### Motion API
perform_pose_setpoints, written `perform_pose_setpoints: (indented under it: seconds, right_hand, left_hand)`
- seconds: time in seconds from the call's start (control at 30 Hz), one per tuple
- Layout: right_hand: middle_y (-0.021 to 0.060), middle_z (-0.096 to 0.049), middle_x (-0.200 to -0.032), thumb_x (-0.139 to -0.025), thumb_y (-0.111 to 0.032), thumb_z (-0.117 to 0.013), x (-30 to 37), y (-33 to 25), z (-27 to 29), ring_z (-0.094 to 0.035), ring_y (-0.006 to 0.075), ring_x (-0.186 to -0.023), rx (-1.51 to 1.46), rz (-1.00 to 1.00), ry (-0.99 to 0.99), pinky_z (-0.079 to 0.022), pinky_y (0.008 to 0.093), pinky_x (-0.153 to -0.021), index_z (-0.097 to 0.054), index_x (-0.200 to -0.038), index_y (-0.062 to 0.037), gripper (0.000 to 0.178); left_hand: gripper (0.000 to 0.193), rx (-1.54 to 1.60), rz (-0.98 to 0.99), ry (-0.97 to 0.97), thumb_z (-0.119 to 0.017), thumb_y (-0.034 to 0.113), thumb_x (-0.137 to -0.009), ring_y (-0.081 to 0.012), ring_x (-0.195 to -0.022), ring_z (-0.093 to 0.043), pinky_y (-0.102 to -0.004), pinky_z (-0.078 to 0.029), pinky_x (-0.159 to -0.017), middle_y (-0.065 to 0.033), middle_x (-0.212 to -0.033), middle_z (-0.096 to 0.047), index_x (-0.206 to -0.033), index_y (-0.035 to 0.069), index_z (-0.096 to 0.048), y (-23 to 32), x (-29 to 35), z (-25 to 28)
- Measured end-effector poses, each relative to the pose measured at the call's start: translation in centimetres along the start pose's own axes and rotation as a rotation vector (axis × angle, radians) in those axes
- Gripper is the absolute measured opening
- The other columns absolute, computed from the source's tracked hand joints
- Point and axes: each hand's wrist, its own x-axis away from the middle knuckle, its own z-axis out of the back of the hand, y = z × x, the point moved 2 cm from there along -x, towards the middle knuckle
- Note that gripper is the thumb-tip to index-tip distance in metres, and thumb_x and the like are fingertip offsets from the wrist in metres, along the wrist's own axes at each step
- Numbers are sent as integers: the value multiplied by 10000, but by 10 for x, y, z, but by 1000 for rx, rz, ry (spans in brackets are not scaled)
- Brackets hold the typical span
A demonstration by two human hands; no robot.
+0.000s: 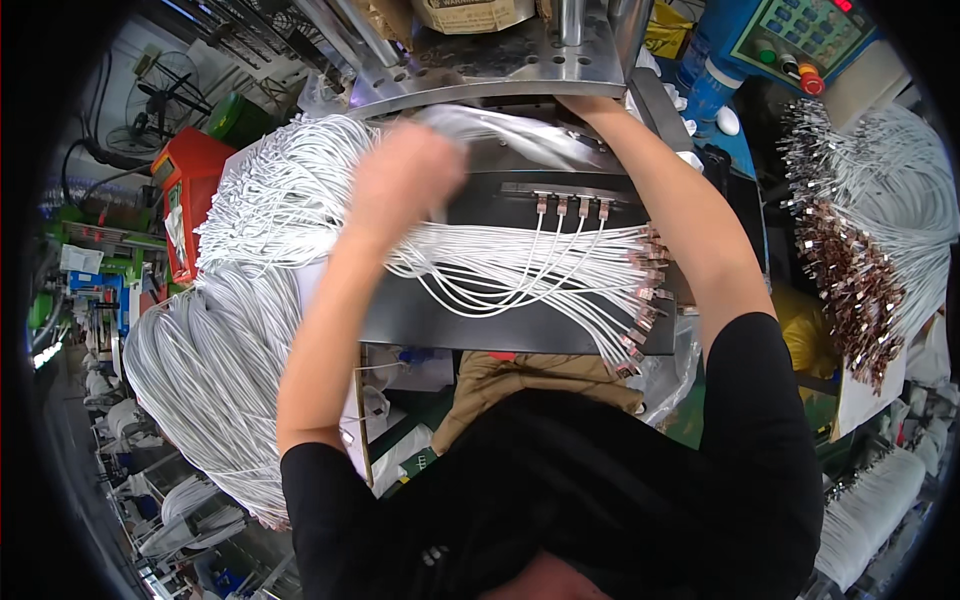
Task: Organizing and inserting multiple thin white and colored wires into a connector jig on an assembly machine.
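Observation:
My left hand (415, 172) is smeared by motion above the black worktop (430, 332). Blurred white cables (515, 132) stretch rightward from it, moving with the hand, so it appears closed on them. My right hand (585, 106) reaches beneath the metal machine plate (480, 88), and its fingers are hidden there. Below both hands lies a bundle of white cables (500, 258) with brownish metal connectors (640, 300) at the right end. Several cables stand apart, their connectors (563, 207) lined up against a dark bar (560, 190).
White cables (290, 190) are heaped at the left, above thick coiled bundles (210, 370). A red machine housing (190, 185) stands farther left. Connector-ended cables (860, 250) hang at the right. A blue control panel (800, 40) with a red button is at the back right.

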Motion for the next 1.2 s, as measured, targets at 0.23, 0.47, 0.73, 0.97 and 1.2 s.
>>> perform_pose_setpoints:
  seconds: [0.23,0.47,0.73,0.97,1.2]
  right_hand:
    - [156,-681,-1002,-900,-408,-695,40,-63,66,-632,348,-939,-610,-398,-335,-490,431,-842,-679,-1045,-28,407]
    - [136,-660,-888,-872,-391,-720,72,-52,119,-625,351,-897,-267,-245,-386,-487,432,-789,-669,-927,-21,378]
    - [124,-627,-831,-842,-330,-758,101,-40,120,-616,338,-877,-274,-254,-384,-483,429,-774,-633,-856,-37,319]
    - [122,-629,-849,-842,-298,-761,102,-35,131,-620,329,-861,-314,-367,-469,-484,432,-754,-629,-858,-37,293]
    - [130,-627,-926,-861,-231,-740,105,-39,167,-611,334,-918,-336,-306,-417,-483,435,-792,-656,-962,-38,233]
  left_hand:
    - [452,474,942,601,-532,433,-994,-315,-717,-654,-400,-500,-668,-141,-823,-714,-946,11,-687,-261,119,-44]
    - [525,108,1014,484,-680,489,-913,-331,-789,-671,-429,-516,-771,-135,-821,-697,-1172,35,-642,-149,98,-17]
    - [441,287,727,402,-759,405,-826,-328,-1081,-625,-433,-486,-925,-136,-1124,-692,-1118,79,-701,-134,54,-64]
    - [572,74,985,421,-574,571,-935,-393,-795,-684,-496,-504,-696,-185,-823,-705,-891,17,-706,-290,136,-70]
    - [340,342,729,535,-550,252,-1033,-250,-615,-538,-371,-442,-595,-124,-689,-607,-824,10,-664,-146,122,-32]
